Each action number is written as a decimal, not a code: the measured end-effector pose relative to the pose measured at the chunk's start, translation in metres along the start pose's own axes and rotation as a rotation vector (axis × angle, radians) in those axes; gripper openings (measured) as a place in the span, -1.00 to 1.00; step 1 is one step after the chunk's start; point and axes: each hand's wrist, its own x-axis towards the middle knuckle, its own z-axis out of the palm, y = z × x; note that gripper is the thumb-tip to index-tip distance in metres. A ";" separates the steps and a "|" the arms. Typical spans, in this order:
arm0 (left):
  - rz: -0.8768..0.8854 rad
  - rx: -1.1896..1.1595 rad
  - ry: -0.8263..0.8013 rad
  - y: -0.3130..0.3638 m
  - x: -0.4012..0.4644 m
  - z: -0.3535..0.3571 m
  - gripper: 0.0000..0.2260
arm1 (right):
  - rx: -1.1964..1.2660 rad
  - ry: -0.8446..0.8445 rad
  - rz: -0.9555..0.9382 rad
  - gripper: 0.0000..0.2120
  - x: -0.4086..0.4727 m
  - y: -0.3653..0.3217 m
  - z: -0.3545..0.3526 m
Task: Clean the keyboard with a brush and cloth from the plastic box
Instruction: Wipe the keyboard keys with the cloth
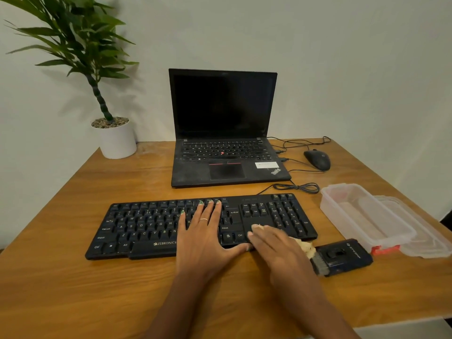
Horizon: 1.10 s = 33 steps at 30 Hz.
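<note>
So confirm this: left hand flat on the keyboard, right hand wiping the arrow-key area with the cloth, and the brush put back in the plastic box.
One detail is wrong. The brush is not in the plastic box; it lies on the table in front of the box, just right of the keyboard. The head view shows this. The rest holds: left hand flat on the keys, right hand wiping with the cloth.
</note>
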 end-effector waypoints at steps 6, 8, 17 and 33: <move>-0.003 0.005 -0.002 0.000 0.001 0.001 0.04 | 0.101 -0.091 0.249 -0.59 0.012 0.005 -0.010; -0.002 0.011 -0.001 -0.001 0.000 0.001 0.07 | 0.120 -0.130 0.098 -0.58 0.006 -0.010 -0.008; -0.026 0.000 0.009 -0.002 -0.008 -0.005 -0.01 | 0.389 0.055 0.338 -0.51 0.052 0.021 -0.013; -0.113 0.033 0.019 -0.010 -0.022 -0.006 0.03 | 0.147 -0.363 -0.070 -0.39 0.043 -0.003 0.000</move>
